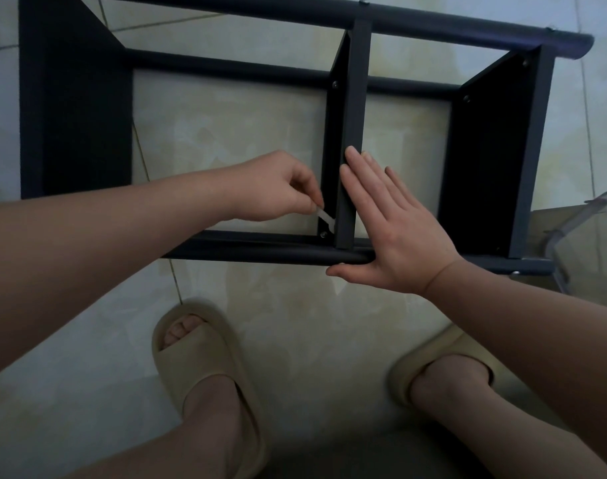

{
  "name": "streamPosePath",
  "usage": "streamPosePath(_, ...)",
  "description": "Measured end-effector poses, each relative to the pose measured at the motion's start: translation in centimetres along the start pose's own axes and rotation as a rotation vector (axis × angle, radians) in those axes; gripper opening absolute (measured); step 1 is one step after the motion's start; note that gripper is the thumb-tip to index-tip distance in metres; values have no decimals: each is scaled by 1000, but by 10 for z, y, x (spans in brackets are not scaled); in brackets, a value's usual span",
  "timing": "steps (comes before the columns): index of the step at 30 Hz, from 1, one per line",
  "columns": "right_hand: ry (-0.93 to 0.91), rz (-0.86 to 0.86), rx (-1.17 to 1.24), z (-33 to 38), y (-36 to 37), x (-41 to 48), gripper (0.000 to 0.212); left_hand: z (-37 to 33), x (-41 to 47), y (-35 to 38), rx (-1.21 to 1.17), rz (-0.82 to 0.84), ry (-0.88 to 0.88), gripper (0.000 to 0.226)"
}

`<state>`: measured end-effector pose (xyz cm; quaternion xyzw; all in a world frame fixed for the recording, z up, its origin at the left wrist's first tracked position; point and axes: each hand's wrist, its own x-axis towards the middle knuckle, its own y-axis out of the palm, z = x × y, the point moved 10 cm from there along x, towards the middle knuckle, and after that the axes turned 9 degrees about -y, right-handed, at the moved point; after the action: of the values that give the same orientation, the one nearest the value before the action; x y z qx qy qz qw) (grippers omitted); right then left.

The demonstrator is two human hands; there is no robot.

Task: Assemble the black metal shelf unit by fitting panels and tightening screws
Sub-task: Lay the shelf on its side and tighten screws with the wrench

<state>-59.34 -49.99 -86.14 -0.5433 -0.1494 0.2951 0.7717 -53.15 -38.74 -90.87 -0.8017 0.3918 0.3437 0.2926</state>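
— shelf unit (433, 27) first: where does it lie?
— on its side on the tiled floor (295, 305), just ahead of two feet in beige slippers (198, 357). long black tubes run across it, and three black panels stand between them: a left end panel (74, 115), a middle panel (355, 98) and a right end panel (485, 150).
— left hand?
— the left hand (278, 188) reaches into the bay left of the middle panel. its fingers are curled and pinch a small white tool (324, 216). the tool's far tip sits at a screw (324, 234) low on the middle panel, right where that panel meets the near tube (260, 252).
— what sort of tool?
— flat, slim, white; too small to tell more.
— and the right hand?
— the right hand (395, 229) lies flat, fingers straight and close together, pressed along the middle panel's front edge. its thumb runs under the near tube. it grasps nothing.
— anything else?
— screw heads show where the middle and right panels meet the far tubes. a clear plastic container (578, 229) pokes in at the right edge, near the unit's right end.
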Motion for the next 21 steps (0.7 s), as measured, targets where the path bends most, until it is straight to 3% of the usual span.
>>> streamPosePath(6,0,0,0,0,0,0,116,27,3,25,-523,154,-293,8)
streamPosePath(13,0,2,6,0,1,0,116,33,5,17,-536,25,-303,9)
streamPosePath(21,4,1,15,0,-1,0,115,30,7,20,-600,53,-319,13)
